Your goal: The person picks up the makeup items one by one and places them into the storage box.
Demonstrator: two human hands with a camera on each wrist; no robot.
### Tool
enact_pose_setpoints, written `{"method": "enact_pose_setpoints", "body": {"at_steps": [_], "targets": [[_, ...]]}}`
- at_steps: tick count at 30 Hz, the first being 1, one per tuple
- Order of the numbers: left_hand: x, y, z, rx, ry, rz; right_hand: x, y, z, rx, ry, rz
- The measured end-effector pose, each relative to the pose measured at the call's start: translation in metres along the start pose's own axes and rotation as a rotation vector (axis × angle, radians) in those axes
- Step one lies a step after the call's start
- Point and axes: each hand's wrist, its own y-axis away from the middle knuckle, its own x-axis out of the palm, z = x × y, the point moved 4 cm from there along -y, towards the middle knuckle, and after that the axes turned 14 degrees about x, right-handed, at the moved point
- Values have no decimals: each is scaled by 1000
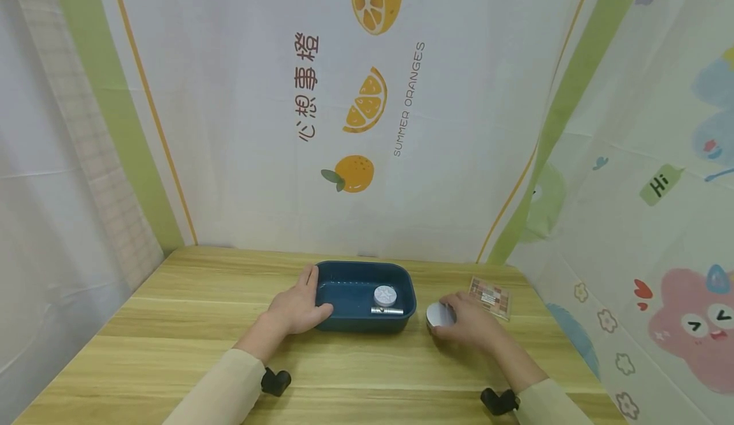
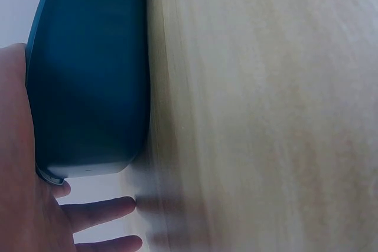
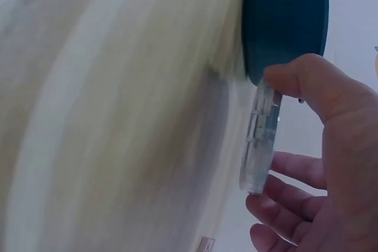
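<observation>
A blue rectangular bin (image 1: 367,325) stands on the wooden table. My left hand (image 1: 296,304) rests against its left end, straight fingers along the side and thumb at the front rim; in the left wrist view, fingers (image 2: 100,213) extend past the bin's end. Inside the bin lie a round white case with a star pattern (image 1: 385,295) and a short silver tube (image 1: 387,311). Right of the bin, my right hand (image 1: 467,323) pinches a round compact (image 1: 439,315) by its edges. The right wrist view shows the compact's (image 3: 260,137) clear side, held on edge between thumb and fingers.
A square palette with brown and pink checks (image 1: 490,297) lies on the table (image 1: 367,374) behind and right of my right hand. A printed curtain (image 1: 258,208) hangs behind the table, and another one (image 1: 648,234) along the right side.
</observation>
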Motion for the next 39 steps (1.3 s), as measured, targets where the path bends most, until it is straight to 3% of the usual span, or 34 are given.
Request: {"method": "enact_pose_setpoints", "body": {"at_steps": [20, 39], "targets": [[1, -2, 2, 6, -13, 8, -18, -13, 25, -3, -10, -131], [0, -1, 1, 7, -11, 1, -26, -16, 54, -11, -28, -132]]}}
